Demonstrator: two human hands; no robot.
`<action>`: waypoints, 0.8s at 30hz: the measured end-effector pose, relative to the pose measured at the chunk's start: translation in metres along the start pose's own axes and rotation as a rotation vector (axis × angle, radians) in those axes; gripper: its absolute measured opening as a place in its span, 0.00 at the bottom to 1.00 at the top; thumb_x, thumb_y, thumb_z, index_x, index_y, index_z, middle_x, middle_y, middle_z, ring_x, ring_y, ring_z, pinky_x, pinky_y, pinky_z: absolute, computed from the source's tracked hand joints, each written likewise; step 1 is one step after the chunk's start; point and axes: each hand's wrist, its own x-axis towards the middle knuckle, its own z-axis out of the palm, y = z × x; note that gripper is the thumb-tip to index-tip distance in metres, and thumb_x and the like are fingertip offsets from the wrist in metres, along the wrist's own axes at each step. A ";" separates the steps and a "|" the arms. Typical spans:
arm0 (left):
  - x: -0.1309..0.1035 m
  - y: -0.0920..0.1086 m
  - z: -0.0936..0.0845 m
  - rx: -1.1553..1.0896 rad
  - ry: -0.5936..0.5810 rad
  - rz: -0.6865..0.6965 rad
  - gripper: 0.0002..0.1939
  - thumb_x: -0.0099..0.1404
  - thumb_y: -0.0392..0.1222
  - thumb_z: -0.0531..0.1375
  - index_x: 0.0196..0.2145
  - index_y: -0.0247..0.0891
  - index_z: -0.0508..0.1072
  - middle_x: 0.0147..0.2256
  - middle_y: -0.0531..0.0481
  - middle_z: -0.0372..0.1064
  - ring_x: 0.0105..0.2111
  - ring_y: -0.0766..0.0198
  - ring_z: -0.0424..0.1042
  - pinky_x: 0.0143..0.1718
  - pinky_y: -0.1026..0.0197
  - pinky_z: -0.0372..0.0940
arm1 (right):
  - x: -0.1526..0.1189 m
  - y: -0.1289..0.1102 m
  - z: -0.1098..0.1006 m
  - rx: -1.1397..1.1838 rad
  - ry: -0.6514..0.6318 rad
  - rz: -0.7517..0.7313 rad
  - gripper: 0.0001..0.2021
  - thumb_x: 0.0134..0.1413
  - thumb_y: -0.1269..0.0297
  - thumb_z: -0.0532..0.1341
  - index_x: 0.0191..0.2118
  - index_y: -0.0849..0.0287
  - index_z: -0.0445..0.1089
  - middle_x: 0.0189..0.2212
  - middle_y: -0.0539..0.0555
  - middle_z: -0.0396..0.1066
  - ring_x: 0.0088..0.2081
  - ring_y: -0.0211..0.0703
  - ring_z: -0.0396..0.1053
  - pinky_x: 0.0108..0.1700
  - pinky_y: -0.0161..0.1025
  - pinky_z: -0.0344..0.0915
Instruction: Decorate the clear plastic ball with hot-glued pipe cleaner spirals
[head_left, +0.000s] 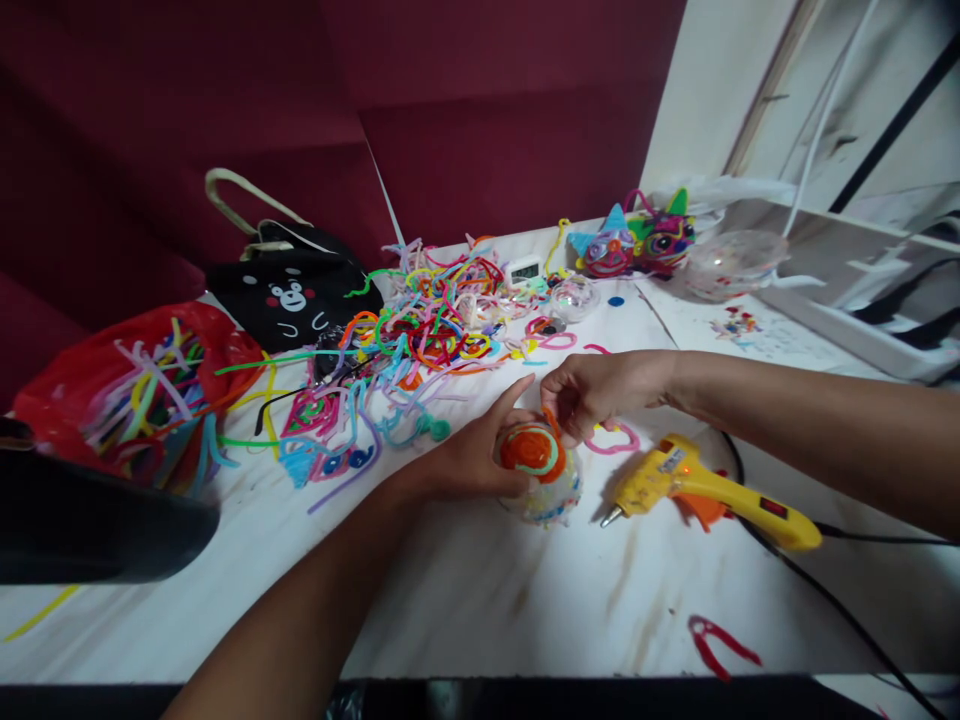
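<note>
In the middle of the table is a clear rounded plastic piece (pixel 551 503) with small coloured beads or dots on it. Its top carries a coil of orange pipe cleaner (pixel 529 447) with a pale green ring in it. My left hand (pixel 478 452) is closed around the left side of this piece, thumb on the near side. From the right, my right hand (pixel 589 395) pinches the end of an orange pipe cleaner (pixel 553 422) at the coil's edge. A yellow glue gun (pixel 667 480) lies just right of the hands, its nozzle pointing left.
Tangled pipe cleaners (pixel 442 310) spread across the back. At left are a red bag (pixel 232 335) of pipe cleaners and a black tote (pixel 300 295). Two decorated heads (pixel 607 255), a clear bowl (pixel 739 265) and a grey tray (pixel 885 330) stand back right. Red pliers (pixel 720 645) lie near the front edge.
</note>
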 end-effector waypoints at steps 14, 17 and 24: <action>-0.020 0.050 0.019 0.993 0.192 -0.302 0.33 0.48 0.68 0.64 0.39 0.38 0.69 0.39 0.44 0.70 0.37 0.49 0.71 0.34 0.56 0.62 | -0.001 0.003 0.005 0.075 0.038 -0.064 0.23 0.33 0.66 0.71 0.41 0.57 0.68 0.34 0.49 0.73 0.34 0.39 0.71 0.37 0.37 0.68; -0.019 0.049 0.018 0.945 0.174 -0.270 0.28 0.52 0.66 0.63 0.38 0.39 0.68 0.38 0.47 0.70 0.35 0.53 0.71 0.31 0.58 0.60 | -0.001 0.002 0.006 0.089 0.022 -0.088 0.23 0.34 0.67 0.70 0.42 0.57 0.68 0.37 0.50 0.74 0.38 0.40 0.71 0.42 0.39 0.68; -0.015 0.030 -0.006 0.533 0.150 -0.144 0.38 0.46 0.48 0.73 0.51 0.41 0.63 0.46 0.46 0.71 0.46 0.52 0.72 0.43 0.53 0.67 | -0.009 0.001 0.014 0.053 0.061 -0.084 0.20 0.36 0.68 0.67 0.41 0.58 0.68 0.34 0.48 0.72 0.33 0.38 0.69 0.37 0.37 0.66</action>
